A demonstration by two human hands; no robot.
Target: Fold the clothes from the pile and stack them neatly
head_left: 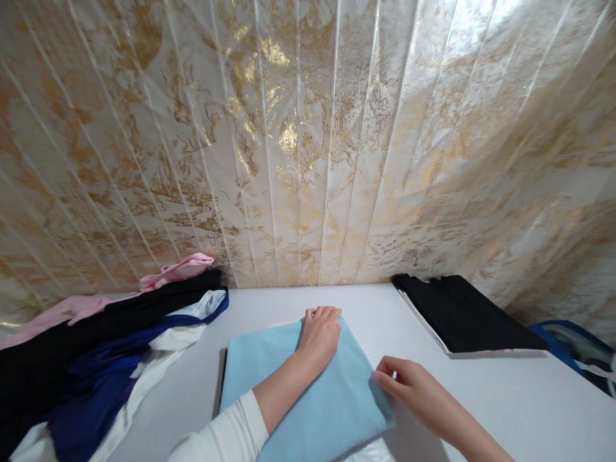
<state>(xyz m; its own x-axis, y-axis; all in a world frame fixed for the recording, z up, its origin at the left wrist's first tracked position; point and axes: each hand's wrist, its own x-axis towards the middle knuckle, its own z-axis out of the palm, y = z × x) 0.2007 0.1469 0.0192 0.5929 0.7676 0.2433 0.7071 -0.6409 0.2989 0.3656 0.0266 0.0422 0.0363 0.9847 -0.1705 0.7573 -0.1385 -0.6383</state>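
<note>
A light blue folded cloth [279, 366], maybe a garment, lies flat on the white table. My left hand [321, 333] rests on top of it near the far right corner, palm down, fingers bent toward the far edge and nothing visibly gripped. At the cloth's right edge, my right hand [397, 377] pinches the fabric between thumb and fingers; the near right corner is slightly lifted. A dark edge [222, 372] shows beneath the cloth on the left. Clear, crinkled plastic [370, 451] peeks out below its near side.
Unfolded clothes lie heaped at left: pink [178, 269], black [96, 327], dark blue [106, 369] and white [158, 366]. A folded black stack [466, 317] with a white lower layer sits at back right, beside a blue-rimmed item [563, 333]. A gold-patterned curtain [298, 141] hangs behind the table [308, 298].
</note>
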